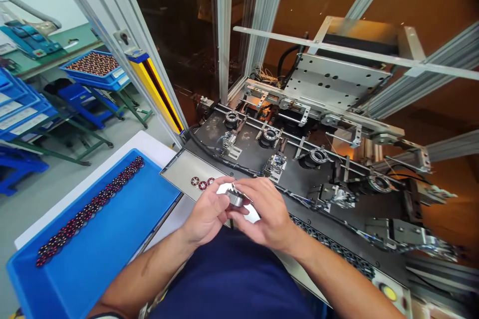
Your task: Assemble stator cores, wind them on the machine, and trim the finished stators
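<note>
Between my two hands, in front of my body, is a small grey metal ring-like part (235, 199) with a dark toothed top edge. My left hand (206, 213) grips its left side with thumb and fingers. The fingers of my right hand (265, 209) close around its right side, the index finger at the top edge. My fingers hide part of it, so its underside cannot be made out. Just beyond my left hand, a few small round wound stators (202, 185), red and black, lie on a pale metal tray (179, 169).
To the left, a blue bin (123, 229) holds a long row of similar stators (88, 212). A machine bed (243, 147) with several round clamps and fixtures stands ahead. A row of black rings (337, 249) runs along its near edge. A yellow safety post (159, 92) rises at left.
</note>
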Tool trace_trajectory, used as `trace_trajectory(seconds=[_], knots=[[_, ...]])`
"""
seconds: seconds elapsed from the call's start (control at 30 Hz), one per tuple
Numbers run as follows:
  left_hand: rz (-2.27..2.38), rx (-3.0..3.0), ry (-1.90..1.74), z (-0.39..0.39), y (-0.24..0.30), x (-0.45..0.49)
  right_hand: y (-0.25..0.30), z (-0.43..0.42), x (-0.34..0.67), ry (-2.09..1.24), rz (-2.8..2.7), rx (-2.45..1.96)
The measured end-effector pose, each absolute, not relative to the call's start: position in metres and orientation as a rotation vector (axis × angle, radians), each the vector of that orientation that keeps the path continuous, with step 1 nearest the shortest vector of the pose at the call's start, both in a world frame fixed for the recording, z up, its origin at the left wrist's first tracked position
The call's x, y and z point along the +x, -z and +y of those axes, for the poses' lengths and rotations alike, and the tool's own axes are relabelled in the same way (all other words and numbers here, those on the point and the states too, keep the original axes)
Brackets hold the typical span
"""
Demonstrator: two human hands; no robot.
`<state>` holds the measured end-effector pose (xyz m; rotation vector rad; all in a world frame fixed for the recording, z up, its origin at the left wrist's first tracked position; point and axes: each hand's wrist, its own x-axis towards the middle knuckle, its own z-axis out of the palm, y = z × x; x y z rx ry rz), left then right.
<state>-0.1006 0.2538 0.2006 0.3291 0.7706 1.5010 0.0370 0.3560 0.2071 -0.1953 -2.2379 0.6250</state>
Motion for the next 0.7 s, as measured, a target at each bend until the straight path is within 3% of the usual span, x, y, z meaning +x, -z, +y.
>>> trace_trajectory(seconds=[0.43, 0.53, 0.7], knots=[[0.834, 0.452, -1.595, 0.258, -0.184, -0.089, -0.198, 0.355, 0.049, -0.49, -2.155, -0.281], [0.919, 0.642, -1.6, 0.256, -0.183, -0.097, -0.207, 0.36, 0.06, -0.764, -2.22, -0.238], [0.965, 0.83, -1.505, 0.249, -0.18, -0.113, -0.227, 0.384, 0.062, -1.538, -2.247, -0.234]])
